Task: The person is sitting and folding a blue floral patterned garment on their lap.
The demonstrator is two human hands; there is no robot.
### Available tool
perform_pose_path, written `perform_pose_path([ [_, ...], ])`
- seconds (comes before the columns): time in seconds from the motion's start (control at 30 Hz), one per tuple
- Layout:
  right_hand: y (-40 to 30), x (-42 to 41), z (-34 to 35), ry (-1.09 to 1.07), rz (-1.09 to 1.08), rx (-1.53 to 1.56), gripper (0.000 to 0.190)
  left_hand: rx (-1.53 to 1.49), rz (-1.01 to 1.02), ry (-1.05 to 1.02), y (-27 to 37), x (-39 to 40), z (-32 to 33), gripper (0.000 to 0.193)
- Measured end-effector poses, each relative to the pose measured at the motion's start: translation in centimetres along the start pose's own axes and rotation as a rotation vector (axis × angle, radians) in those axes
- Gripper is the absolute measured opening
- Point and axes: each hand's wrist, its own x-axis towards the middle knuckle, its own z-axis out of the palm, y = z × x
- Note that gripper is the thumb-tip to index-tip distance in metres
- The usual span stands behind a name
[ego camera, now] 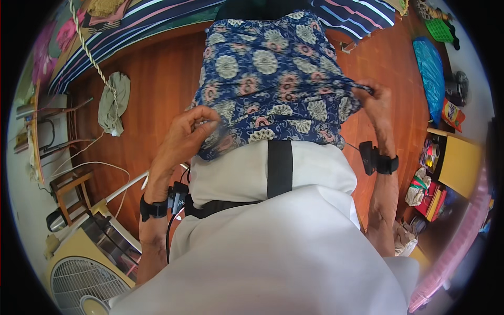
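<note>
A blue floral-patterned cloth garment (271, 78) lies spread in front of my body, its far end on a dark surface and its near edge against my white clothing. My right hand (372, 98) pinches the garment's right edge and holds it out to the side. My left hand (193, 128) is at the near left corner, fingers curled, with blurred fabric beside the fingertips; whether it grips the cloth is not plain. Both wrists wear black straps with small devices.
A striped cloth (157, 23) covers a surface at the far side. On the left are a twisted rope (88, 51), a hanging grey-green cloth (114, 102), a wooden stool (73, 191) and a fan (84, 283). A blue plastic bag (429, 75) and shelves with a yellow panel (460, 165) stand right.
</note>
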Motion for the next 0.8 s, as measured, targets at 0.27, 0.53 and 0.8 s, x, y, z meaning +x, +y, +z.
perform_pose_path([
  [0.27, 0.4, 0.1, -2.0, 0.064, 0.051, -0.046, 0.007, 0.078, 0.080, 0.037, 0.0, 0.2, 0.9, 0.010],
  [0.53, 2.1, 0.0, -2.0, 0.000, 0.066, 0.027, 0.007, 0.176, 0.076, 0.297, -1.1, 1.7, 1.2, 0.012],
  [0.8, 2.9, 0.0, -1.8, -0.028, 0.045, 0.056, 0.007, -0.025, -0.155, 0.463, -6.0, 4.4, -0.5, 0.012],
])
